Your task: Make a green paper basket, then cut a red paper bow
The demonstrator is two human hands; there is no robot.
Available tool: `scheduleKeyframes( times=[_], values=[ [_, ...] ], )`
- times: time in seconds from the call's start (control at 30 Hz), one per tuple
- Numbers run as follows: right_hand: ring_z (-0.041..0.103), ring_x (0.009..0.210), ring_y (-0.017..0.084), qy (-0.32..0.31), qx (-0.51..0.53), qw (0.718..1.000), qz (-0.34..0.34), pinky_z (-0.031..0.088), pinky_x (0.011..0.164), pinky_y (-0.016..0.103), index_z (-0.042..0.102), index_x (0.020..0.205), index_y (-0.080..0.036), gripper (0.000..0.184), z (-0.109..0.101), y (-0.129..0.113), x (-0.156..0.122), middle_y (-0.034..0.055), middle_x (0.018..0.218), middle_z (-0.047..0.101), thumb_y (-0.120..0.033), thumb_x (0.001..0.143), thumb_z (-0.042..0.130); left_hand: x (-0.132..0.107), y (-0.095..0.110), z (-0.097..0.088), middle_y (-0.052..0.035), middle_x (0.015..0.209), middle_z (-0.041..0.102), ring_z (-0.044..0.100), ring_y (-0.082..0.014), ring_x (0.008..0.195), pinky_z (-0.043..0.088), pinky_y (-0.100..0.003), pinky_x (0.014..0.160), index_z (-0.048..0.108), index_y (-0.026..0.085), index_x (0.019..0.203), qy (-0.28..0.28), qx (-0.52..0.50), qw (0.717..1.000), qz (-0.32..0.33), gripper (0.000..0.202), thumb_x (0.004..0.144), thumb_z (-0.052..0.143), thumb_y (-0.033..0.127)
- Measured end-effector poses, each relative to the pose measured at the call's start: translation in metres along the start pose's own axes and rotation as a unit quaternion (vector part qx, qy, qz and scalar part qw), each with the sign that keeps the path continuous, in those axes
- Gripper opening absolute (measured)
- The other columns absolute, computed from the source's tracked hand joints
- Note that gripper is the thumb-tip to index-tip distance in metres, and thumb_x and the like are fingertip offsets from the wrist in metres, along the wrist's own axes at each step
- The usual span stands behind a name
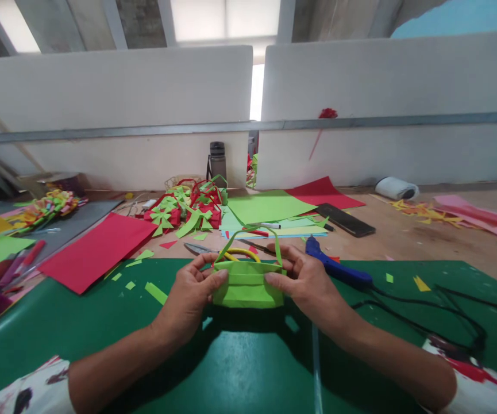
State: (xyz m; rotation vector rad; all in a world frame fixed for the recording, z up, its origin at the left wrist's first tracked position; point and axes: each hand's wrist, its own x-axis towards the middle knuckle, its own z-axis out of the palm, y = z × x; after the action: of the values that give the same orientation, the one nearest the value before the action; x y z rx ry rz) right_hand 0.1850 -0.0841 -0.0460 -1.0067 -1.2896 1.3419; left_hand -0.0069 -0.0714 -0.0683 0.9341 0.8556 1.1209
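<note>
Between my two hands is a small lime-green paper bag point(248, 290) with a thin looped paper handle standing up from its top edge. My left hand point(194, 290) pinches its left side, thumb on the front face. On the opposite side my right hand point(302, 282) grips it the same way, fingers behind and thumb in front. The bag is held just above the green mat point(248, 368). Behind it, partly hidden, lie scissors point(243, 253) with yellow handles. A blue glue gun point(338, 264) rests right of my right hand.
Red bags and green paper strips point(185, 210) are heaped at the back. Red sheets point(101, 247) lie left; a green sheet point(269, 206) and a black phone point(345, 220) lie behind. A dark bottle point(218, 161) stands by the white partition. The glue gun's cord point(420, 325) trails right.
</note>
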Motion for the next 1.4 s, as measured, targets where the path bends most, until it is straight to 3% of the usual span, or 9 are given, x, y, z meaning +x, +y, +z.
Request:
scheduleKeyframes(
  times=[0.2,0.3,0.47,0.57,0.63,0.87,1.07,1.2,1.4],
  values=[
    [0.069,0.086,0.022,-0.007,-0.005,1.0,0.005,0.056,0.064,0.028,0.048,0.116,-0.02,0.051,-0.001,0.001,0.001,0.0044,0.095,0.073,-0.009,0.068,0.061,0.001,0.004,-0.003,-0.0079,0.085,0.07,0.068,-0.0194,0.068,0.055,-0.033,0.063,0.049,0.016,0.106,-0.007,0.004,1.0,-0.014,0.039,0.073,0.07,0.023],
    [0.07,0.082,0.022,-0.004,-0.008,1.0,0.009,0.056,0.063,0.028,0.045,0.121,-0.02,0.056,-0.001,0.002,0.001,0.0044,0.093,0.073,-0.01,0.068,0.061,-0.001,0.011,-0.003,-0.007,0.097,0.068,0.067,-0.0203,0.079,0.055,-0.032,0.067,0.049,0.021,0.116,-0.009,0.071,0.997,0.041,0.048,0.073,0.068,0.022],
    [0.07,0.081,0.021,-0.005,-0.04,0.999,0.005,0.056,0.063,0.027,0.041,0.125,-0.019,0.06,-0.002,0.002,0.0,0.0057,0.097,0.073,-0.01,0.07,0.061,-0.002,0.017,-0.005,-0.0065,0.096,0.068,0.063,-0.0194,0.088,0.051,-0.024,0.071,0.069,0.015,0.079,-0.029,0.321,0.932,0.168,0.011,0.069,0.066,0.017],
    [0.069,0.086,0.021,-0.015,-0.066,0.998,-0.009,0.056,0.065,0.026,0.041,0.126,-0.02,0.06,-0.002,0.003,0.0,0.005,0.099,0.072,-0.009,0.07,0.061,-0.001,0.015,-0.008,-0.0038,0.086,0.069,0.063,-0.0164,0.076,0.05,-0.023,0.064,0.069,0.016,0.091,-0.019,0.37,0.911,0.179,0.02,0.073,0.061,0.019],
    [0.068,0.09,0.021,-0.016,-0.085,0.996,-0.022,0.056,0.066,0.025,0.042,0.125,-0.021,0.059,-0.002,0.003,0.0,0.0048,0.102,0.071,-0.009,0.07,0.06,0.0,0.013,-0.009,-0.0034,0.083,0.07,0.063,-0.0154,0.069,0.05,-0.023,0.06,0.068,0.016,0.096,-0.013,0.384,0.905,0.182,0.023,0.075,0.06,0.019],
    [0.066,0.097,0.02,-0.01,-0.119,0.992,-0.049,0.056,0.069,0.024,0.045,0.121,-0.022,0.054,-0.003,0.003,0.001,0.0043,0.108,0.069,-0.007,0.071,0.06,0.0,0.015,-0.011,-0.0048,0.09,0.073,0.066,-0.0185,0.08,0.05,-0.026,0.072,0.072,0.015,0.083,-0.03,0.433,0.878,0.203,0.015,0.074,0.061,0.017],
    [0.068,0.08,0.016,-0.016,-0.111,0.993,-0.038,0.055,0.063,0.023,0.045,0.121,-0.023,0.053,-0.005,0.006,0.002,0.0012,0.095,0.072,-0.007,0.072,0.059,0.003,0.012,-0.013,-0.005,0.094,0.072,0.066,-0.0192,0.088,0.05,-0.027,0.079,0.074,0.018,0.079,-0.048,0.399,0.887,0.228,0.013,0.074,0.062,0.017],
    [0.068,0.08,0.016,-0.014,-0.1,0.994,-0.029,0.054,0.062,0.022,0.045,0.122,-0.023,0.054,-0.005,0.007,0.002,0.0002,0.091,0.073,-0.007,0.072,0.059,0.005,0.009,-0.014,-0.0066,0.095,0.072,0.067,-0.0191,0.086,0.051,-0.028,0.077,0.074,0.017,0.075,-0.05,0.381,0.889,0.25,0.011,0.073,0.063,0.017],
    [0.069,0.082,0.018,-0.016,-0.072,0.997,-0.008,0.055,0.063,0.025,0.045,0.122,-0.022,0.055,-0.005,0.006,0.003,0.0004,0.091,0.073,-0.009,0.071,0.061,0.004,0.008,-0.015,-0.0073,0.09,0.073,0.067,-0.0182,0.078,0.052,-0.027,0.071,0.071,0.016,0.072,-0.028,0.401,0.867,0.295,0.009,0.073,0.063,0.016]
  ],
)
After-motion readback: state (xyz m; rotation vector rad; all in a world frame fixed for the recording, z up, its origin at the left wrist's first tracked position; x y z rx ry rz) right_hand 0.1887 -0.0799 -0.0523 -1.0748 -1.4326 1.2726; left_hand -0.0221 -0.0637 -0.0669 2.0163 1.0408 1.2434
